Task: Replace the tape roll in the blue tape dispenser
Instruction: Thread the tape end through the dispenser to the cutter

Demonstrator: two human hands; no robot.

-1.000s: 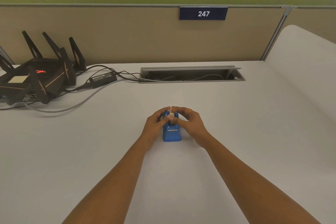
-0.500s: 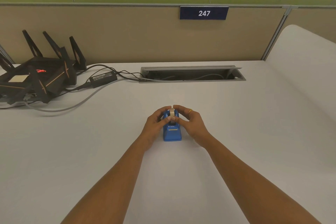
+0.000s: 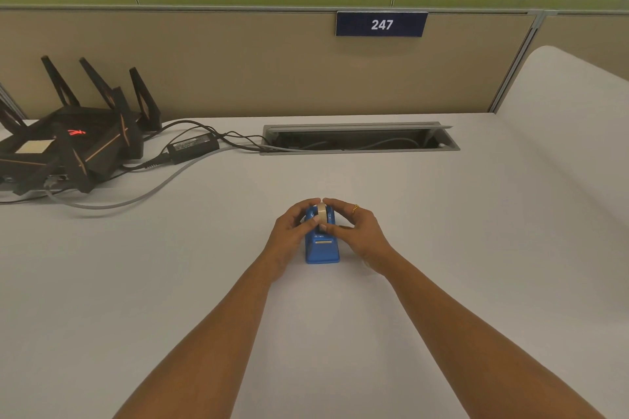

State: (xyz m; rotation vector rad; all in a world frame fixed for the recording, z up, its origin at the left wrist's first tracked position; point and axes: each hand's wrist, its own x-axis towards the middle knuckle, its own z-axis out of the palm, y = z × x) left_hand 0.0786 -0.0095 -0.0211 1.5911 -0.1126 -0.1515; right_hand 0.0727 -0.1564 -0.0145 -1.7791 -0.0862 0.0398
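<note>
The blue tape dispenser (image 3: pixel 322 250) stands on the white desk (image 3: pixel 442 248), its cutter end facing me. A beige tape roll (image 3: pixel 321 211) sits upright in its top slot. My left hand (image 3: pixel 292 231) wraps the dispenser's left side, with fingertips on the roll. My right hand (image 3: pixel 357 231), with a gold ring, covers the right side, thumb and fingers also touching the roll. The fingertips of both hands nearly meet over the roll. The back of the dispenser is hidden by my fingers.
A black router (image 3: pixel 68 143) with several antennas sits at the far left, with a power adapter (image 3: pixel 192 146) and cables (image 3: pixel 143 194) trailing across the desk. A recessed cable tray (image 3: pixel 360 139) lies along the back. A partition wall carries a sign reading 247 (image 3: pixel 381 24).
The tape roll sits slightly lower in the dispenser than a second ago. Both hands stay around it with only small finger shifts.
</note>
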